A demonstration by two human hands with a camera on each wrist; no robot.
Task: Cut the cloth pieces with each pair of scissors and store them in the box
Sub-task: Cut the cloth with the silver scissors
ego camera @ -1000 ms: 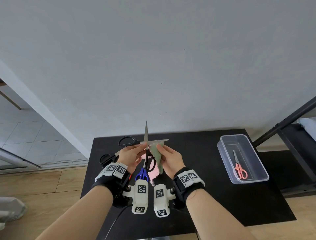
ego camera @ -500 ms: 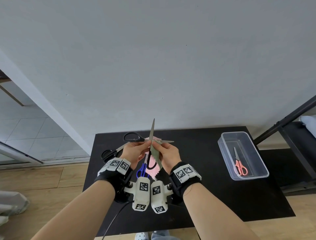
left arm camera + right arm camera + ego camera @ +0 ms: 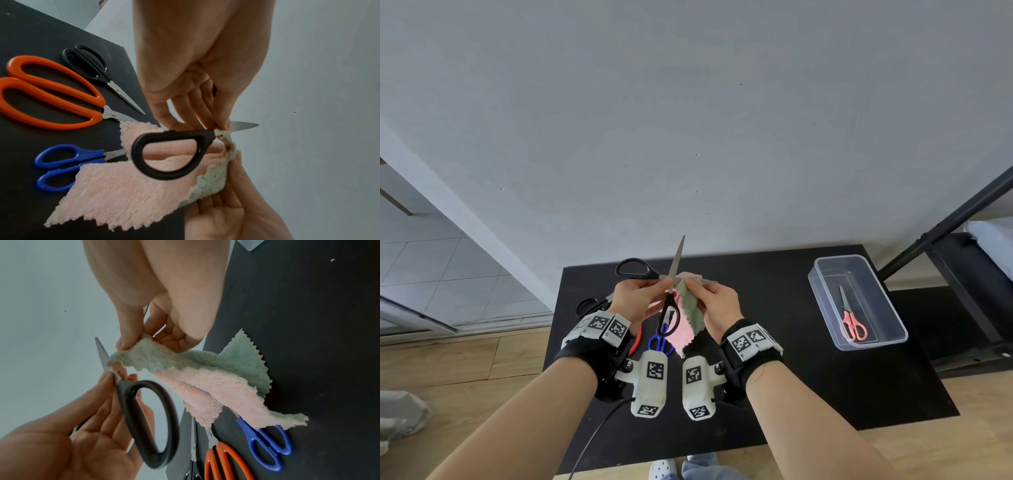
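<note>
Large black-handled scissors (image 3: 670,313) are held up over the black table (image 3: 774,370) with their blades spread wide, one pointing up and one to the right. My left hand (image 3: 643,294) pinches them at the pivot; the lower handle loop (image 3: 170,154) hangs free. My right hand (image 3: 717,301) pinches a green cloth piece (image 3: 205,360) layered with a pink one (image 3: 205,389), its edge pushed into the crotch of the blades. The cloth hangs down toward the table. At the right stands the clear plastic box (image 3: 825,308) with small red scissors (image 3: 852,325) inside.
Under my hands lie orange-handled scissors (image 3: 51,97), blue-handled scissors (image 3: 61,164) and small black scissors (image 3: 92,68). A grey wall rises behind the table. A black metal frame (image 3: 945,233) stands at the right, and wooden floor shows on the left.
My hands have come closer together. The upright blade tilted slightly right, and the cloth edge moved in between the spread blades at the pivot.
</note>
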